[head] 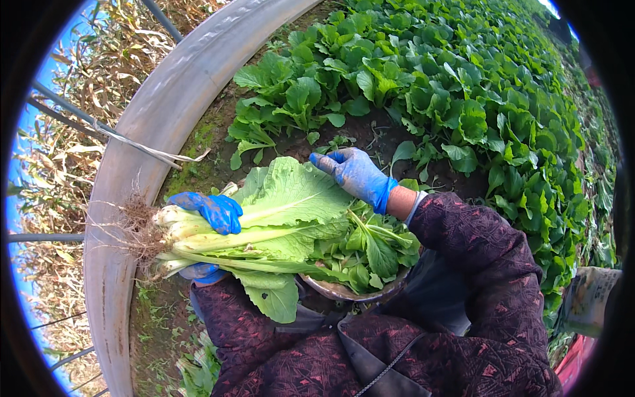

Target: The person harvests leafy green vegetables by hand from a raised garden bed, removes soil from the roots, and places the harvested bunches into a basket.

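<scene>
My left hand [218,212], in a soiled blue glove, grips a bunch of leafy greens [292,198] around its pale stalks. Its thumb and fingers wrap the bunch from both sides. The tangled roots [144,231] stick out to the left, and the broad leaves fan out to the right. One lower leaf has a small hole. My right hand [354,173], also gloved in blue, is by the upper leaf tips with its fingers curled; whether it pinches anything is hidden. Beneath the leaf tips, a round bowl [347,296] holds loose green leaves [379,253].
Dense rows of leafy plants [446,84] grow ahead and to the right. A plastic sheet wall [134,144] curves along the left, with metal poles [64,104] and dry stalks [114,59] beyond. More cut greens [201,364] lie at lower left. A printed bag [590,297] is at right.
</scene>
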A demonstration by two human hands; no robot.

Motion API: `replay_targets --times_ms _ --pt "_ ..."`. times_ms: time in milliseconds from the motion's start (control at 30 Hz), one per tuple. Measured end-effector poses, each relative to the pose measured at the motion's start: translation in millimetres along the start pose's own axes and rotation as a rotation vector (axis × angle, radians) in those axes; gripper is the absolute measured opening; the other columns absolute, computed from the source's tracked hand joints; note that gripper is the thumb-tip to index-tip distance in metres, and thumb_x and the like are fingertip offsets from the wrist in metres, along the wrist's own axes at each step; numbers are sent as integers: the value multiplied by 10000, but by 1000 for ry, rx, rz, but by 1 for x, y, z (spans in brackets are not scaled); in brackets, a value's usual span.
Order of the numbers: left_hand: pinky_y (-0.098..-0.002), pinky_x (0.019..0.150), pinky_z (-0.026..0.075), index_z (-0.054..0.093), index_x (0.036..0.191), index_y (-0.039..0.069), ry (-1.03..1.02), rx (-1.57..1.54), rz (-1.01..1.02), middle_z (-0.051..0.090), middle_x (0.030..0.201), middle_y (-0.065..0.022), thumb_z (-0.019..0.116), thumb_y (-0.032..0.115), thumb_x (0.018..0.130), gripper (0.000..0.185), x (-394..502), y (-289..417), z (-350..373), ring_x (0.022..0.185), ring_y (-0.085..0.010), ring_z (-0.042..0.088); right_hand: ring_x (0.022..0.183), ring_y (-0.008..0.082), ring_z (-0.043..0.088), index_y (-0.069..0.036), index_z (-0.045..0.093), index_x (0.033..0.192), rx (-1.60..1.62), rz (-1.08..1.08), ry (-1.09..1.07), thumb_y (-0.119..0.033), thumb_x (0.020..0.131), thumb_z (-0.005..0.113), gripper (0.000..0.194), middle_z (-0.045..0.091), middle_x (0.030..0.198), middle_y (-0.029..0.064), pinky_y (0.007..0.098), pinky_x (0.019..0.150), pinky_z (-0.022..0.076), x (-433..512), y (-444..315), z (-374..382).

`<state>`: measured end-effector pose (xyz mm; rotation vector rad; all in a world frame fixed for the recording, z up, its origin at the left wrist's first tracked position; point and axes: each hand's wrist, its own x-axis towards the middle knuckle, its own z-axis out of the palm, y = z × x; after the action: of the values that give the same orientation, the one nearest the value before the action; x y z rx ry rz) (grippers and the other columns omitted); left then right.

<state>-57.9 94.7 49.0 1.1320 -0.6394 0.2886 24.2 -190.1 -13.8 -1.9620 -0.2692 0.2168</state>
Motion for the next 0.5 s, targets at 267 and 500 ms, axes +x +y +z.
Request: replay_targets --times_ms 267,500 --pt "-423 899 450 395 1335 15 -12 -35 -46 549 1036 -104 802 233 625 847 6 -18 10 966 -256 549 669 386 643 -80 658 877 -650 -260 145 -302 894 560 243 653 726 180 490 615 513 -3 9 11" --pt "-433 901 466 393 1332 6 -52 -50 -56 558 1047 -114 814 218 615 859 7 -5 5 978 -269 563 868 317 686 -77 715 905 -1096 -24 -398 -149 792 597 178 706 934 134 432 748 548 5 49 -13"
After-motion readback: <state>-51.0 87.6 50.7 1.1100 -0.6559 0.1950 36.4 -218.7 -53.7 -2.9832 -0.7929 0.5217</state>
